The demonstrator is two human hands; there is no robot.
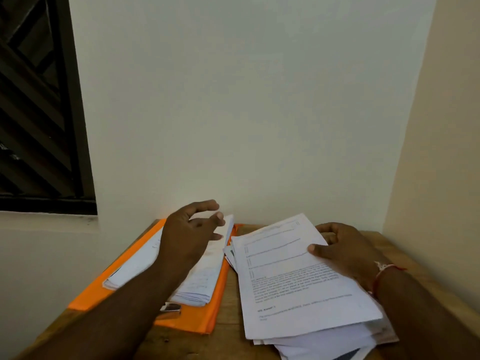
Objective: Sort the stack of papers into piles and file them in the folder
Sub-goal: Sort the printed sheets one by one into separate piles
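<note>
An open orange folder (91, 294) lies on the left of the wooden table, with a pile of white papers (197, 287) lying in it. My left hand (189, 229) hovers above that pile, fingers loosely spread and holding nothing. On the right sits a thick, uneven stack of printed papers (298, 287). My right hand (340, 248) grips the top sheets of that stack at their right edge, thumb on top and fingers curled behind the far corner.
The small wooden table (226, 302) stands in a corner, white wall behind and a cream wall (441, 152) close on the right. A dark window (33, 113) is at upper left. A metal clip (170, 307) sits on the folder's near part.
</note>
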